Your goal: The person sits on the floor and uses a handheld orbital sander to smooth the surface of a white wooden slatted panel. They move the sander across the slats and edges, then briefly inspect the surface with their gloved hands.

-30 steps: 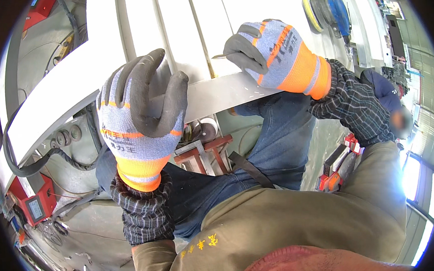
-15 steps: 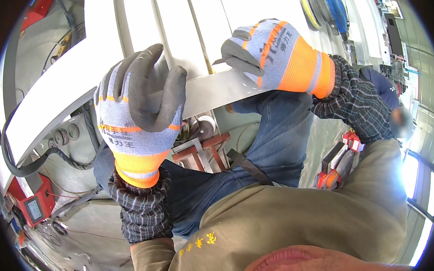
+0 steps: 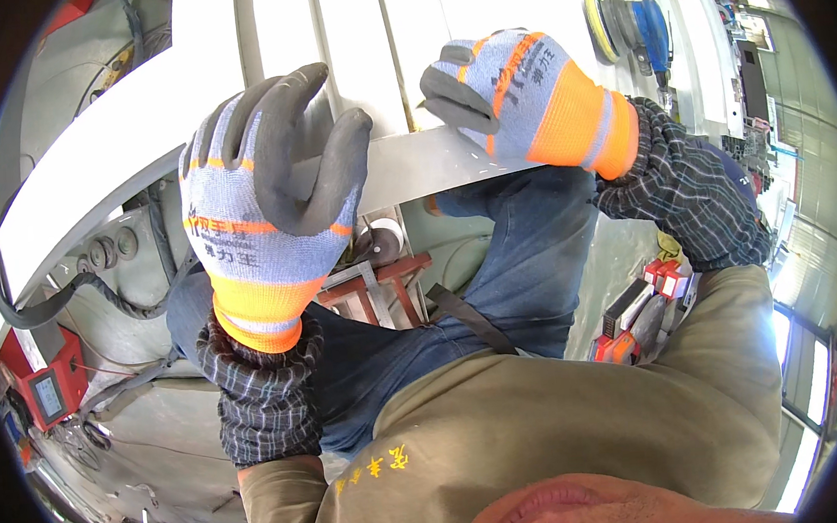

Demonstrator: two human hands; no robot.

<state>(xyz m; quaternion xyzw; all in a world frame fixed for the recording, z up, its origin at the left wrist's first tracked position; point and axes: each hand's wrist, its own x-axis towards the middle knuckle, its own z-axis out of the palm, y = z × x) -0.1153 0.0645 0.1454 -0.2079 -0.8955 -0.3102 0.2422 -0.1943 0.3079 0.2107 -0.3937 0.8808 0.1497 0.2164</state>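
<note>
My left hand [image 3: 265, 180], in a grey and orange work glove with dark coated fingers, lies over the near edge of a large white panel [image 3: 357, 45]. Its fingers stretch forward and the thumb stands apart; nothing shows in it. My right hand [image 3: 528, 92], gloved alike, rests at the same edge farther right. Its fingers curl closed, and whatever they may hold is hidden under them. Between the hands runs a grey metal strip [image 3: 422, 165] along the panel's edge. Dark grooves cross the panel beyond it.
A sander [image 3: 630, 33] with a yellow pad and blue body lies on the panel at right. Below the panel stands a red metal frame [image 3: 405, 272] near my legs. A black hose [image 3: 34, 314] loops at left above a red box [image 3: 50, 385]. Red-and-black items [image 3: 632, 311] lie at right.
The view has shifted slightly. Both hands stay at the panel edge, with small shifts of the fingers. A dark tip by my right fingers no longer shows.
</note>
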